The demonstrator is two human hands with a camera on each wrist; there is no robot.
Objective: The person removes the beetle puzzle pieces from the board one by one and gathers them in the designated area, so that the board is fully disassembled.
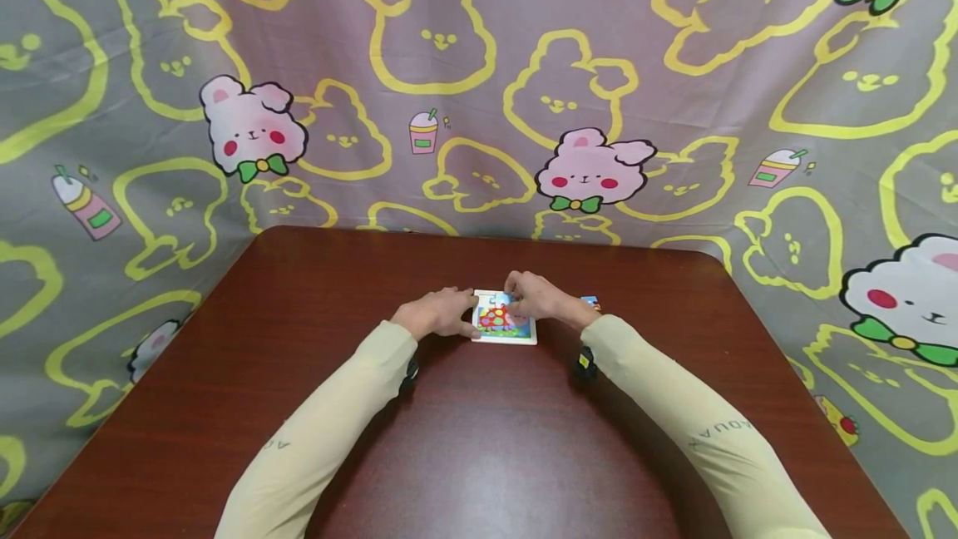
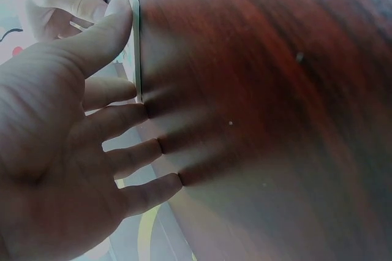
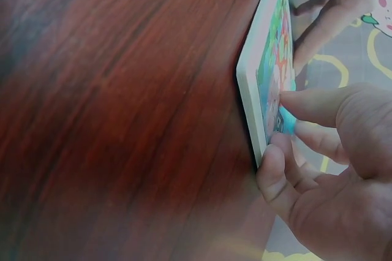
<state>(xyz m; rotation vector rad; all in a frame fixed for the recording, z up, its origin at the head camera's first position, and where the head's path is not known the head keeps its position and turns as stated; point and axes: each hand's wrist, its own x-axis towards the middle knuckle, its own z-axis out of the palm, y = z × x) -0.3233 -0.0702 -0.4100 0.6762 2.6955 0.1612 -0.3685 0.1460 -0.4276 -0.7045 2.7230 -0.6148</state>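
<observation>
A small jigsaw puzzle point(image 1: 494, 322) with a pale frame lies flat on the table, its picture showing a red shape with coloured dots. My left hand point(image 1: 441, 312) is at its left side; in the left wrist view the thumb point(image 2: 116, 31) rests on the frame's edge and the other fingers, nearly straight, reach the tabletop beside it. Over the right part of the picture is my right hand point(image 1: 540, 298). In the right wrist view its thumb and fingers are bent around a blue puzzle piece point(image 3: 287, 120) at the board's surface, partly hidden by them.
Beyond my right wrist, a small blue, patterned thing point(image 1: 591, 303) lies on the brown table point(image 1: 479, 439), mostly hidden by the forearm. A curtain point(image 1: 464, 123) printed with cartoon rabbits hangs behind and at both sides of the table.
</observation>
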